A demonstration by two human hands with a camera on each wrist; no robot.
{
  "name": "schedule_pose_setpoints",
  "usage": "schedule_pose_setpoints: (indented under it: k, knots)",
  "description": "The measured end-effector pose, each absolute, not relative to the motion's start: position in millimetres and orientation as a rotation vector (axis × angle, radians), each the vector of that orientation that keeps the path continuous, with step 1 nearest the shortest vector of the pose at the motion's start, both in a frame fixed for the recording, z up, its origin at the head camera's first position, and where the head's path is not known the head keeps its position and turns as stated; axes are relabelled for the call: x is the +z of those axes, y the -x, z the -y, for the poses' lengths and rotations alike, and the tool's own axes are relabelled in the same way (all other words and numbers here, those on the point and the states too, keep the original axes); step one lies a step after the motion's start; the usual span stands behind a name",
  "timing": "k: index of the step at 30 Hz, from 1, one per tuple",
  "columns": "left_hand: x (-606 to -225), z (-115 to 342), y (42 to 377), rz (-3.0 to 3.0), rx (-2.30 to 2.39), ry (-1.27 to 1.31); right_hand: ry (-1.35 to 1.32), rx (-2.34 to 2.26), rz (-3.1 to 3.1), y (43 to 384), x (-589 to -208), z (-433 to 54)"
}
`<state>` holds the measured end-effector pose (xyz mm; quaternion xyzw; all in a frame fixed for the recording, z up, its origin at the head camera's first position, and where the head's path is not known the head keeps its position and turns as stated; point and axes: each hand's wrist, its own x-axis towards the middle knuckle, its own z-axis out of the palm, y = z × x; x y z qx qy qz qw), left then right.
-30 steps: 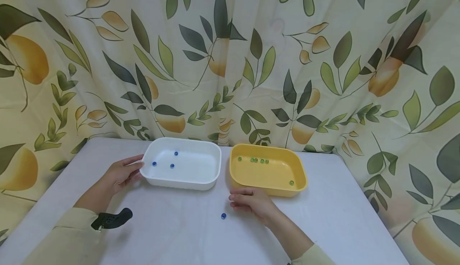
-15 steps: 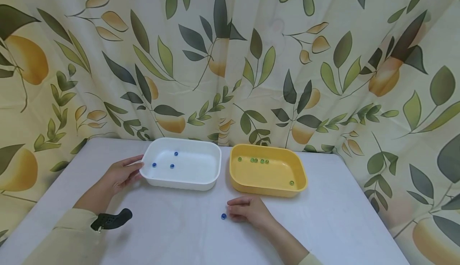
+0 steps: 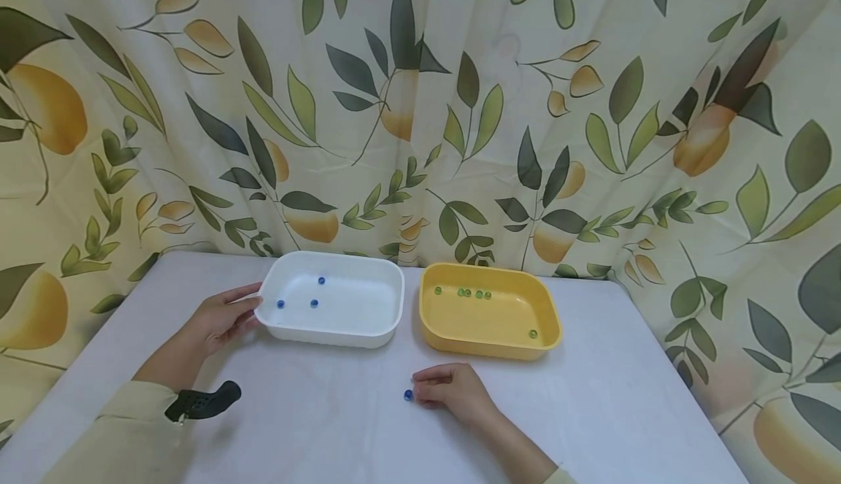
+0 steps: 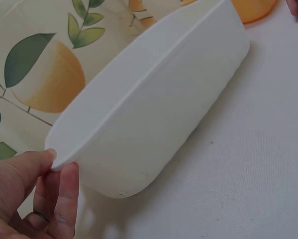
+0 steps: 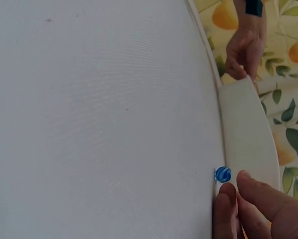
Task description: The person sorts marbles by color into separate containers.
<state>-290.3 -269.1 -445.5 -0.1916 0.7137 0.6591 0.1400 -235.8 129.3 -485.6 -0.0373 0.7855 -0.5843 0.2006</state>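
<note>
My left hand (image 3: 223, 320) pinches the left end of a white plastic tray (image 3: 361, 305) between thumb and fingers; the left wrist view shows the thumb (image 4: 48, 158) on its rim. Several blue marbles, one of them a marble (image 3: 321, 280) near the back wall, lie in that tray. On the table a single blue marble (image 3: 408, 395) sits right at the fingertips of my right hand (image 3: 456, 395). In the right wrist view this swirled marble (image 5: 223, 174) shows just beyond the thumb (image 5: 260, 191) and fingers, which have a gap between them.
To the right of the white tray stands a yellow tray (image 3: 493, 320) with several green marbles (image 3: 533, 334) in it. A white cloth covers the table (image 3: 315, 418). Behind both trays hangs a leaf-and-fruit patterned curtain (image 3: 420, 112).
My right hand has moved away from the yellow tray, nearer to me and left, up to the loose blue marble. The left hand keeps its hold; the leftmost marble in its tray has rolled slightly nearer.
</note>
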Motion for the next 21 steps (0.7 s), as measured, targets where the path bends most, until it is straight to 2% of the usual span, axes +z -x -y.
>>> schedule_pose_setpoints:
  k: [21]
  knots:
    - [-447.4, 270.6, 290.5, -2.042, 1.920, 0.542, 0.127, -1.481, -2.433, 228.1, -486.8, -119.9]
